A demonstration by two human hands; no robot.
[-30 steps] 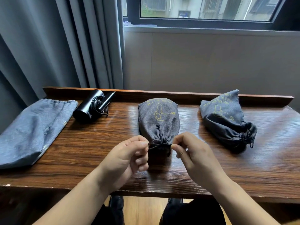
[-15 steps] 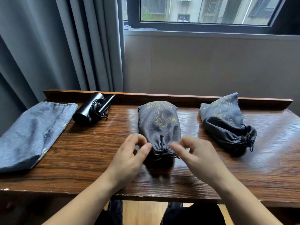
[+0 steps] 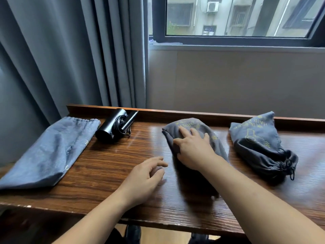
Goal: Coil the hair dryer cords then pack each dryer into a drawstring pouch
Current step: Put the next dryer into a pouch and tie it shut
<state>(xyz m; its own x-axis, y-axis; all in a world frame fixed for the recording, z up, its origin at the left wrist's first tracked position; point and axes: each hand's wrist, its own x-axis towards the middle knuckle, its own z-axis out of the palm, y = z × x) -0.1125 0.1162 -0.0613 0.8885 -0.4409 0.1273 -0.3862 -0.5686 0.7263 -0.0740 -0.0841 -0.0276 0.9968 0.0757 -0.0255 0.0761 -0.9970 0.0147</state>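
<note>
Desk (image 3: 112, 166) runs left-right under the window. Flat empty pouch (image 3: 49, 152) far left, long axis running near-left to far-right, mouth at the far end. Middle pouch (image 3: 216, 143), filled, lies near-far; its near end looks cinched but is blurred. Right hand (image 3: 192, 148) rests on it, fingers spread. Left hand (image 3: 146, 178) hovers loosely curled, holding nothing. Black dryer (image 3: 114, 128), cord coiled, barrel pointing near-left: rigid, probably smooth and slippery, so grip the barrel

wooden table (image 3: 109, 166), grey curtain (image 3: 70, 53), window (image 3: 237, 16)
</note>
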